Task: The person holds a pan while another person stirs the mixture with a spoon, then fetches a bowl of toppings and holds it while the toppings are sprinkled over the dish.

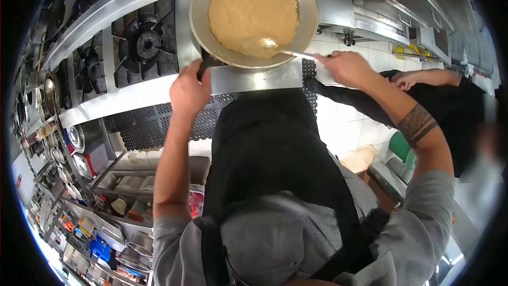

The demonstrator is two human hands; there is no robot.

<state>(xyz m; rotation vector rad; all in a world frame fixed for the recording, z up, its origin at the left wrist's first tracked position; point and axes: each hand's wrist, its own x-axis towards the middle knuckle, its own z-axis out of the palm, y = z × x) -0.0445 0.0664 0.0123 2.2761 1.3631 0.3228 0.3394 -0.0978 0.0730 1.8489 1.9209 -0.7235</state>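
A wide metal pan (309,18) sits at the top middle, holding a thick tan mixture (251,10) with a rough surface. My left hand (189,89) is closed around the pan's dark handle (204,68), at its lower left. From the right, my right hand (346,68) grips a metal spoon (299,54) by its handle. The spoon's shiny bowl end lies in the mixture near the pan's lower right rim, partly sunk in it.
A gas burner (147,45) with black grates lies left of the pan. Steel counter edging (264,79) runs in front of me. A person in black (434,98) stands at the right. Shelves with pots and containers (132,206) fill the lower left.
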